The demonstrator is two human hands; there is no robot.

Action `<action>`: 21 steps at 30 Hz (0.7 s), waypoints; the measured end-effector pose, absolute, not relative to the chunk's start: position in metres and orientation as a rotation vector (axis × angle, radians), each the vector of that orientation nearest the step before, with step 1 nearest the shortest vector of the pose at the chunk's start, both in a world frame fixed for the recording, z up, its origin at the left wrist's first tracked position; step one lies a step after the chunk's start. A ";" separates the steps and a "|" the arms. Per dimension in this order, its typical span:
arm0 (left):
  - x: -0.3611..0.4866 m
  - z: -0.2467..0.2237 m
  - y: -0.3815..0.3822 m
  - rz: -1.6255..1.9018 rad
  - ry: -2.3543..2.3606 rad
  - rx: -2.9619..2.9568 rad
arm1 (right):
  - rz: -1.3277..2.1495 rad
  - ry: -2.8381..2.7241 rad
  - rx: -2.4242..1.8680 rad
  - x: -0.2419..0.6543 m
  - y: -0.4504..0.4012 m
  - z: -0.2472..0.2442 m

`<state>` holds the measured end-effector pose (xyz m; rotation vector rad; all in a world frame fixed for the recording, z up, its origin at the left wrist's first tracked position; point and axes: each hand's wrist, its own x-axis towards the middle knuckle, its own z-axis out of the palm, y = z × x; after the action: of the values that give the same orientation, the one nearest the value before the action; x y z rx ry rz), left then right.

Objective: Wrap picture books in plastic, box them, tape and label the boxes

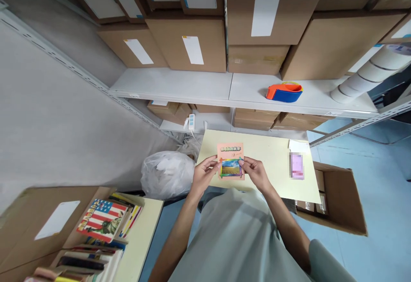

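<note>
A small pink book (230, 153) with a landscape picture on its cover is held up over the pale yellow table (272, 145). My left hand (205, 173) grips its left edge, thumb on the cover. At the right edge my right hand (255, 171) holds the same book, its thumb also on the front. The cover faces up, with printed characters along the top. To the right on the table lies a pink-purple item (296, 166), blurred, beside a white paper (298, 146).
Shelves (170, 83) with cardboard boxes stand ahead, holding an orange-blue tape dispenser (285, 93) and white rolls (369, 74). A white bag (170, 173) sits left of the table. Books (102, 220) fill a box at lower left; an open carton (345, 196) stands right.
</note>
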<state>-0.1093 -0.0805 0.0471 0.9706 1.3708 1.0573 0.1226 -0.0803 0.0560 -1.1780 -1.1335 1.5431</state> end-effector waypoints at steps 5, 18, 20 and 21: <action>-0.115 0.057 -0.081 1.049 1.347 1.013 | 1.480 -1.176 -1.217 0.117 -0.079 0.052; -0.113 0.066 -0.083 1.243 1.210 1.289 | 1.254 -1.390 -1.073 0.123 -0.072 0.064; -0.113 0.065 -0.083 1.240 1.220 1.301 | 1.259 -1.400 -1.089 0.125 -0.072 0.061; -0.113 0.064 -0.084 1.234 1.221 1.295 | 1.259 -1.402 -1.094 0.125 -0.072 0.060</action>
<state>-0.1128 -0.0835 0.0639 1.2946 1.2206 1.2341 0.1253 -0.0720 0.0596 -1.0939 -1.4016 1.2586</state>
